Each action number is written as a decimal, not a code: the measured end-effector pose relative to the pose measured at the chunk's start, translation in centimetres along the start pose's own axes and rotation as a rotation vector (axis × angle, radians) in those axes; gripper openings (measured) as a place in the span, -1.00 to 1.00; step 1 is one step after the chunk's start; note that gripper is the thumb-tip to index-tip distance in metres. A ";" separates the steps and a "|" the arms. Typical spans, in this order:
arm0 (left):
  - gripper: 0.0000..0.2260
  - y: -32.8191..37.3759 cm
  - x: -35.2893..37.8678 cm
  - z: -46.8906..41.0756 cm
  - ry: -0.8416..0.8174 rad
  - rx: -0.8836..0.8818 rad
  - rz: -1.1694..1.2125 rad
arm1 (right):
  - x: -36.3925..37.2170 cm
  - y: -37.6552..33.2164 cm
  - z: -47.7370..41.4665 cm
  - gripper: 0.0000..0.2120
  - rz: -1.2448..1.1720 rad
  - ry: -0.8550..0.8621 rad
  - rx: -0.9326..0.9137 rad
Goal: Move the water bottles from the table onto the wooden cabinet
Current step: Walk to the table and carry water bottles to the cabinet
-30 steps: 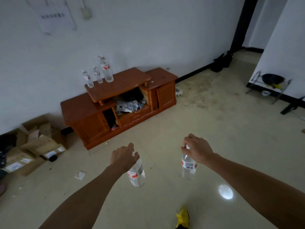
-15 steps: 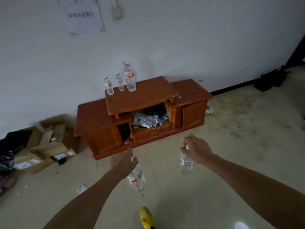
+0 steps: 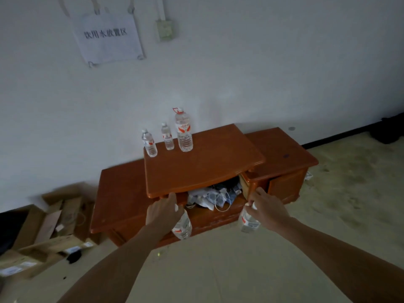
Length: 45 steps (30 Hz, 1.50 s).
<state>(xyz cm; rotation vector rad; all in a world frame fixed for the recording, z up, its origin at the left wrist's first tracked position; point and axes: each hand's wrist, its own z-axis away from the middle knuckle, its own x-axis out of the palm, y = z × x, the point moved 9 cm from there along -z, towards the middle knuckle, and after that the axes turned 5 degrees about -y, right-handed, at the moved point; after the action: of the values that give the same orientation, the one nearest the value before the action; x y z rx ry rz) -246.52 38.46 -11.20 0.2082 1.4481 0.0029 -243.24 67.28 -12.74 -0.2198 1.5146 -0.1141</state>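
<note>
A reddish wooden cabinet (image 3: 203, 167) stands against the white wall, with a raised middle top. At that top's back left corner stand two small water bottles (image 3: 149, 143) (image 3: 167, 136) and one larger bottle (image 3: 183, 130). My left hand (image 3: 162, 212) grips a small clear bottle (image 3: 183, 226) by its neck, hanging in front of the cabinet's lower front. My right hand (image 3: 265, 209) holds another small bottle (image 3: 248, 221) by its cap, also in front of the cabinet.
Clutter of wires and bags (image 3: 215, 196) fills the cabinet's open shelf. Flattened cardboard boxes (image 3: 50, 226) lie on the floor to the left. A paper sign (image 3: 108, 38) hangs on the wall. Dark objects (image 3: 389, 130) sit at the far right.
The cabinet has grown much nearer and larger in view. Both hands, each still holding a bottle, now hang right in front of its lower front.
</note>
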 end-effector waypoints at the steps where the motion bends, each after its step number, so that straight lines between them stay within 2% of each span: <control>1: -0.76 -0.4 -0.4 -1.7 0.008 -0.013 0.017 | 0.0 0.2 -1.9 -0.79 -0.001 -0.008 0.009; 4: -0.78 -2.4 -1.1 -8.1 0.024 -0.066 0.071 | 0.0 0.4 -10.0 -0.77 0.004 -0.017 -0.022; 11: -0.79 -7.3 -0.2 -21.6 0.023 -0.224 0.115 | 3.1 -1.8 -29.1 -0.76 0.012 -0.130 -0.229; 16: -0.80 -11.6 -1.2 -28.2 0.049 -0.409 0.178 | 2.5 -5.8 -40.8 -0.80 -0.018 -0.143 -0.376; 22: -0.79 -16.9 -1.9 -33.4 0.085 -0.585 0.264 | 2.7 -11.8 -50.7 -0.77 -0.059 -0.157 -0.468; 25: -0.78 -19.8 -1.3 -36.5 0.055 -0.609 0.272 | 4.5 -14.6 -54.7 -0.78 -0.072 -0.180 -0.482; 30: -0.79 -23.7 -0.7 -42.4 0.018 -0.556 0.267 | 7.3 -18.9 -60.1 -0.77 -0.071 -0.188 -0.463; 38: -0.81 -27.5 3.7 -53.2 -0.120 -0.319 0.253 | 12.9 -23.5 -67.2 -0.76 0.055 -0.237 -0.414; 45: -0.80 -28.5 5.2 -56.5 -0.110 -0.256 0.282 | 15.4 -24.1 -70.1 -0.81 0.131 -0.279 -0.406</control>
<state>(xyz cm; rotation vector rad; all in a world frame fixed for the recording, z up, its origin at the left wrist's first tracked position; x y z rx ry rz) -305.02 19.08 -26.48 0.1973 1.2852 0.3984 -310.70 35.50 -25.58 -0.4403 1.2570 0.3206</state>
